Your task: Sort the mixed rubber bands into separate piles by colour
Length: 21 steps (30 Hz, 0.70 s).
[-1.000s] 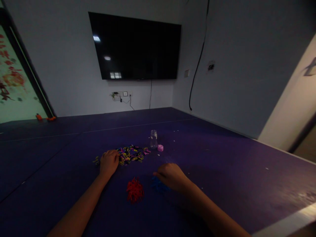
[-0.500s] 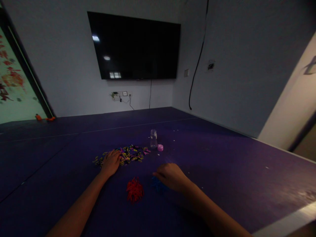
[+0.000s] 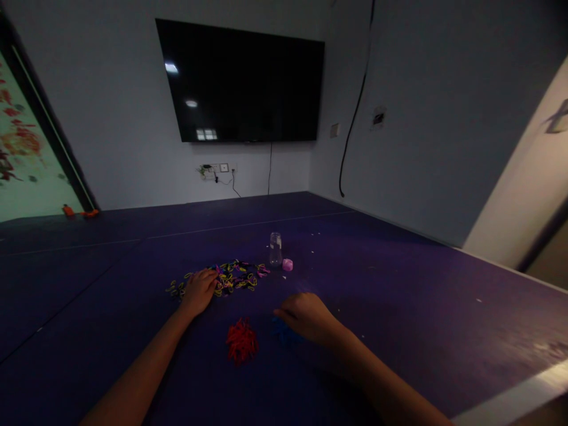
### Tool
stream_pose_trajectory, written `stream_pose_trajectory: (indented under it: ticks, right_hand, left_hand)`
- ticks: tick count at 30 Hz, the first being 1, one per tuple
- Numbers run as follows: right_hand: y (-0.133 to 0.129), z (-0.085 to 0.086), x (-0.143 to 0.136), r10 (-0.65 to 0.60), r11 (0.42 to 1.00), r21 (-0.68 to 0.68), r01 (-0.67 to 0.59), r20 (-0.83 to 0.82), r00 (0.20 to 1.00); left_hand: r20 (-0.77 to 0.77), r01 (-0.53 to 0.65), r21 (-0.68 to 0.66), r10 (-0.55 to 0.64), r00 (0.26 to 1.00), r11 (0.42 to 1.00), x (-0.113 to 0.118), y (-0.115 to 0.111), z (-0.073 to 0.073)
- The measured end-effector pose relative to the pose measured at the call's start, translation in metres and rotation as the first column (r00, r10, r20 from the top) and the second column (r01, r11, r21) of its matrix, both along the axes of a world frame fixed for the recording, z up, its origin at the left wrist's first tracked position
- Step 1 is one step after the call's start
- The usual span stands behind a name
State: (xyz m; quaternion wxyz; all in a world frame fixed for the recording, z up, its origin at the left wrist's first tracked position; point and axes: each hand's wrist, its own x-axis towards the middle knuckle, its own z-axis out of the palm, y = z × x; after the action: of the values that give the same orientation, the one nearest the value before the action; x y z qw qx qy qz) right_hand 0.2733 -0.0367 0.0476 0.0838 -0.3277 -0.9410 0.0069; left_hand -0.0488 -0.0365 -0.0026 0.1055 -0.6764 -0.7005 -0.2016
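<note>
My left hand (image 3: 199, 291) lies over the left part of a spread of small mixed-colour rubber bands (image 3: 239, 280), mostly yellow, black and pink, its fingers stretched out on them. Beside a small heap of blue rubber bands (image 3: 286, 332), my right hand (image 3: 306, 315) is closed with thumb and fingertips together; whatever it may pinch is too small to see. It covers part of the blue heap. Between my forearms sits a heap of red rubber bands (image 3: 242, 341). A clear bottle (image 3: 276, 251) stands uncapped past the hands, with a pink cap (image 3: 287, 265) at its base.
Everything lies on a wide dark purple surface (image 3: 390, 284) with small white scraps on it. A television (image 3: 248, 83) hangs on the far wall above sockets (image 3: 217, 168) with cords. A black cable (image 3: 355, 118) dangles along the right wall.
Almost nothing differs; the view has shifted very slightly. Both hands keep their places, the left on the mixed bands and the right at the blue heap.
</note>
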Motion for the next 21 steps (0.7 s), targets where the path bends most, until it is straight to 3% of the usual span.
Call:
stream_pose_trajectory:
  ticks: [16,21]
  right_hand:
    - [-0.0015,0.0024,-0.0006,-0.011,1.000,-0.008,0.011,0.005,1.000]
    - [-0.0011,0.0024,-0.0010,-0.005,1.000,-0.007,0.005,0.004,1.000]
  left_hand:
    - [0.014,-0.054,-0.081,0.056,0.998,0.995,0.0013,-0.0010,0.0006]
    - [0.047,-0.026,-0.041,0.027,0.998,0.999,-0.0012,-0.0007,0.0008]
